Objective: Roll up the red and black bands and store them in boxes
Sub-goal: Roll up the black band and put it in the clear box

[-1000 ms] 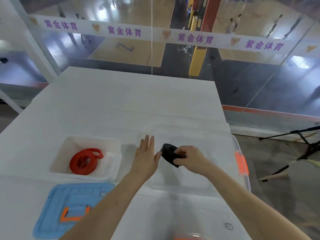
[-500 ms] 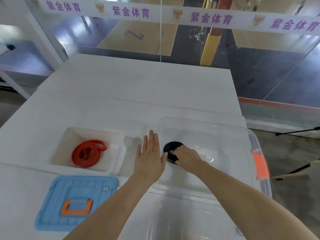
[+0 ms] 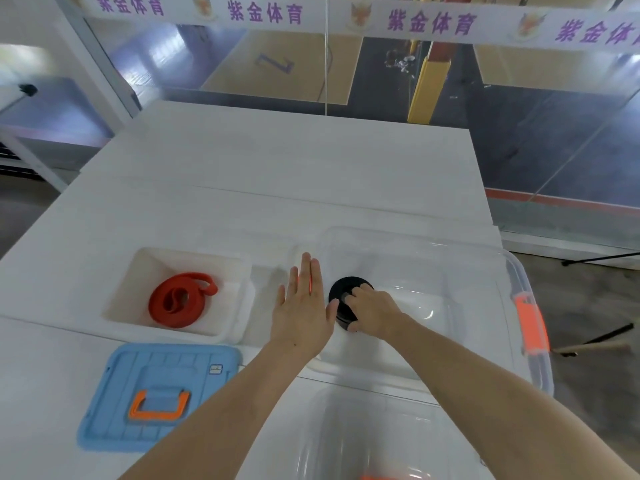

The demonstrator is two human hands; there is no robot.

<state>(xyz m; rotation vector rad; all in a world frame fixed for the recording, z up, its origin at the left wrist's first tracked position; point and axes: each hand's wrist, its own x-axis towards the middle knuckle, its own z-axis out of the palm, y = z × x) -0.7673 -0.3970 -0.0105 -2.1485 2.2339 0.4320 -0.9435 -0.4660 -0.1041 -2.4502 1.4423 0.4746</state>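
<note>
A rolled red band (image 3: pixel 180 299) lies in the small white box (image 3: pixel 239 271) on the left. The rolled black band (image 3: pixel 341 289) lies flat inside the large clear box (image 3: pixel 498 271) near its left wall. My right hand (image 3: pixel 372 311) reaches into that box and grips the black roll from above, fingers curled over its top. My left hand (image 3: pixel 303 306) is held flat with straight fingers at the clear box's left rim, just left of the black roll.
A blue lid with an orange handle (image 3: pixel 159 396) lies on the white table (image 3: pixel 277 168) at the front left. The clear box has an orange latch (image 3: pixel 530 323) on its right side. A clear lid (image 3: pixel 363 434) lies in front of it. Glass panels stand behind the table.
My right hand has lowered the black roll from above the clear box down onto its floor. My left hand stayed flat at the box's left rim.
</note>
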